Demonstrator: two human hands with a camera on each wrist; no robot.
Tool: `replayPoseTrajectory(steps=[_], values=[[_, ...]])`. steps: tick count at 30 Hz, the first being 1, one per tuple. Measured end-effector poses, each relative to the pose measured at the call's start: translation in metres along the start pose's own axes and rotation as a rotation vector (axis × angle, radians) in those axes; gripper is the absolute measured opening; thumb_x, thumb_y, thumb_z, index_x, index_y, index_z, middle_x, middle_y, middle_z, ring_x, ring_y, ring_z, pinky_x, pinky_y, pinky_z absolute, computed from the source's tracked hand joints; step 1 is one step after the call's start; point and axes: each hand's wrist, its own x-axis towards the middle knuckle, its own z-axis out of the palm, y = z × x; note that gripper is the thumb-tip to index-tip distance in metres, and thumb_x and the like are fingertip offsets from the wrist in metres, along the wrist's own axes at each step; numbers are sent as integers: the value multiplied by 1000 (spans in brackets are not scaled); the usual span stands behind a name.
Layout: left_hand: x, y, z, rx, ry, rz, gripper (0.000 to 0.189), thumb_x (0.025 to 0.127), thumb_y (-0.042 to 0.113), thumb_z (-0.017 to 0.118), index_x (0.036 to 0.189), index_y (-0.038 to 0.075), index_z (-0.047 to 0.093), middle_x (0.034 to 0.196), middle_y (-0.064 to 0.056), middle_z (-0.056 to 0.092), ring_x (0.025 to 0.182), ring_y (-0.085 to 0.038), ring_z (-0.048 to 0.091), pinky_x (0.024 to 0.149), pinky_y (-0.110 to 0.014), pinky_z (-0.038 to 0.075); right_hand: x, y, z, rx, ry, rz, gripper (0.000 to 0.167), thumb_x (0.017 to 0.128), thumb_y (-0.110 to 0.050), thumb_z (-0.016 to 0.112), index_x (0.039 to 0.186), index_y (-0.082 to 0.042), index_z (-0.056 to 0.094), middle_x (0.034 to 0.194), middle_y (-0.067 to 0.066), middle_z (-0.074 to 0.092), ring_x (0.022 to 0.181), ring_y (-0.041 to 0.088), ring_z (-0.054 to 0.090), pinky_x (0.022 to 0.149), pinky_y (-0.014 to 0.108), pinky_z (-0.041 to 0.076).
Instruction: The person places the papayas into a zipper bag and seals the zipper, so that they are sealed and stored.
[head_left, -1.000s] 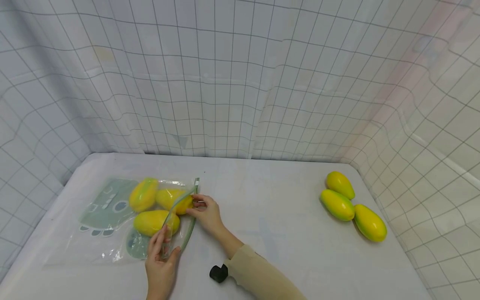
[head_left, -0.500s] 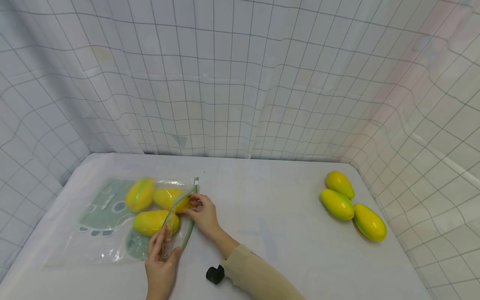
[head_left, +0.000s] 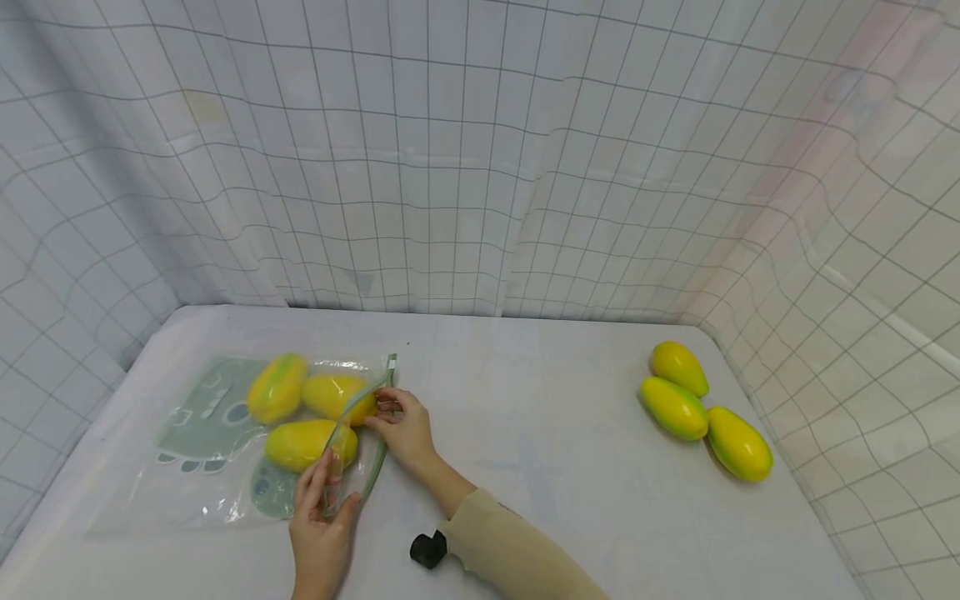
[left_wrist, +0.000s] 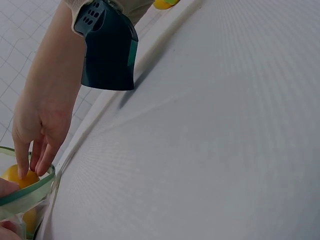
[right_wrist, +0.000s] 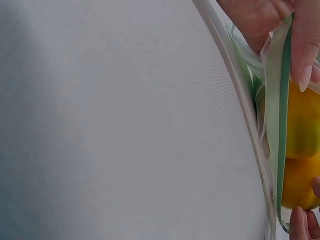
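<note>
A clear zip bag (head_left: 135, 500) with a green print lies flat on the left of the white table, its green-edged mouth toward the right. My left hand (head_left: 321, 533) pinches the near part of that mouth and keeps it raised. Two yellow-green mangoes, one farther left (head_left: 277, 389) and one nearer (head_left: 296, 445), lie inside. With fingers and thumb, my right hand (head_left: 408, 433) holds the right end of a third mango (head_left: 327, 395) just within the mouth. In the left wrist view, those fingers reach down onto a mango (left_wrist: 19, 174). The right wrist view shows the bag's green zip edge (right_wrist: 284, 125).
Three more mangoes form a cluster at the table's right: a far one (head_left: 678, 368), a middle one (head_left: 673, 408) and a near one (head_left: 739, 444). A black camera (head_left: 428, 550) sits at the right wrist. Grid-patterned curtains (head_left: 480, 208) surround the table.
The right hand and its mango have moved a little left, deeper into the bag. The upper left mango has shifted left too, while the left hand stays in place.
</note>
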Motion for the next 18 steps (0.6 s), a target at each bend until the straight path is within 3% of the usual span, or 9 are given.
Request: replayPoseTrajectory(steps=[7, 14, 18], values=[[0, 0, 0, 9, -6, -31, 69, 66, -25, 63, 130, -3, 47, 118, 18, 42, 94, -2, 43, 79, -4, 37, -1, -3, -6, -21, -2, -12, 39, 75, -3, 73, 110, 3, 59, 107, 13, 60, 94, 23, 60, 75, 18, 50], [0, -1, 1, 10, -6, -49, 69, 67, -23, 64, 130, -3, 46, 119, 16, 41, 94, -3, 43, 79, -4, 37, -5, -27, -26, 15, 7, -27, 42, 73, 5, 71, 112, 9, 56, 108, 23, 58, 95, 38, 58, 80, 38, 51], [0, 3, 1, 26, -4, -52, 67, 68, -23, 64, 130, -4, 46, 118, 18, 41, 94, -2, 43, 79, -3, 37, -4, -24, -39, 36, 10, -24, 44, 74, 4, 71, 115, 8, 54, 109, 23, 57, 97, 39, 56, 82, 38, 50]])
